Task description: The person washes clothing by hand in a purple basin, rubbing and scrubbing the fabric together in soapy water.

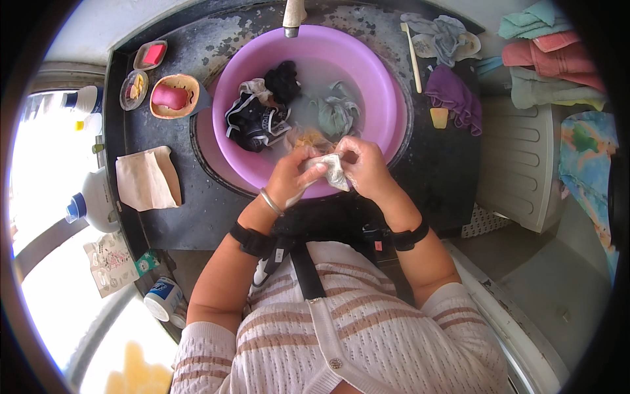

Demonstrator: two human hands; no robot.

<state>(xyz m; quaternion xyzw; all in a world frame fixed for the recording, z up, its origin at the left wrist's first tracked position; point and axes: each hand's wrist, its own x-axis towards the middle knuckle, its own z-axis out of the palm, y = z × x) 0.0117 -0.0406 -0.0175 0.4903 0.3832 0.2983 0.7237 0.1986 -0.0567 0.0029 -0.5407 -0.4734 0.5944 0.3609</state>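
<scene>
A small wet white cloth (332, 170) is bunched between my two hands over the near rim of a purple plastic basin (364, 54). My left hand (295, 175) grips it, thumb on top. Fingertips of my right hand (362, 165) pinch its other side. Cloudy water fills the basin. In it lie a grey-green cloth (337, 113), a black garment with white trim and lettering (256, 125), a black bunched cloth (282, 82) and a whitish cloth (255, 88). An orange-yellow cloth (309, 139) shows partly behind my hands.
A faucet (294, 17) overhangs the basin's far rim. Left on the dark counter are pink soap in a holder (172, 96), soap dishes (134, 89) and a beige folded piece (149, 178). On the right lie a toothbrush (412, 58), a purple cloth (453, 96) and grey socks (445, 37).
</scene>
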